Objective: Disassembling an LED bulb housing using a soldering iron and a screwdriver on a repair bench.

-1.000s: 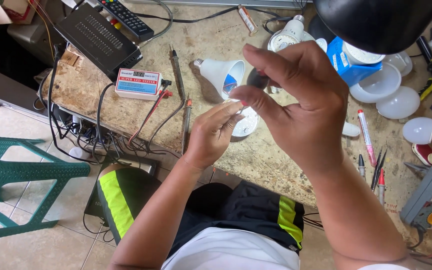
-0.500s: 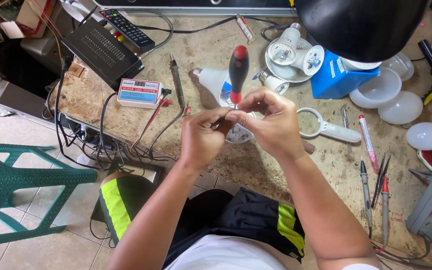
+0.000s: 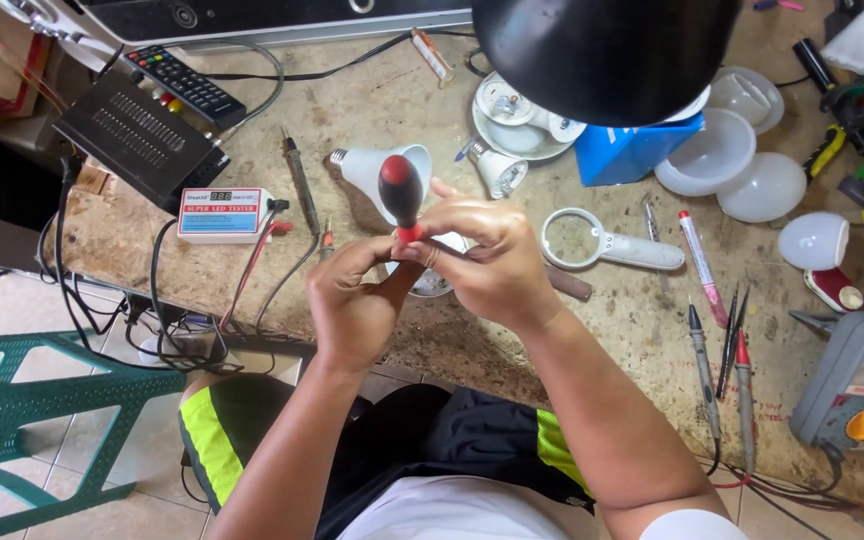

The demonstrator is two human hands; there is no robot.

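My right hand [image 3: 487, 262] grips a screwdriver with a black and red handle [image 3: 400, 193], held upright with its tip pointing down into a small round white part [image 3: 430, 284]. That part is pinched in my left hand [image 3: 352, 300], close against the right hand, above the front edge of a stone workbench [image 3: 612, 330]. Fingers hide most of the part and the screwdriver's shaft. A white bulb housing [image 3: 377, 168] lies on the bench just behind the hands.
A black lamp shade [image 3: 602, 50] hangs over the back. Nearby lie a magnifying glass [image 3: 592, 242], white bulb domes [image 3: 742, 165], a blue box [image 3: 632, 150], probes and pens [image 3: 722, 350], a small tester box [image 3: 222, 215], a multimeter [image 3: 857, 385], a remote [image 3: 187, 85] and cables. A green plastic stool [image 3: 22, 410] stands left.
One second ago my right hand was raised near the camera with no screwdriver showing. It has come down to the left hand, and the screwdriver now stands upright on the small part.
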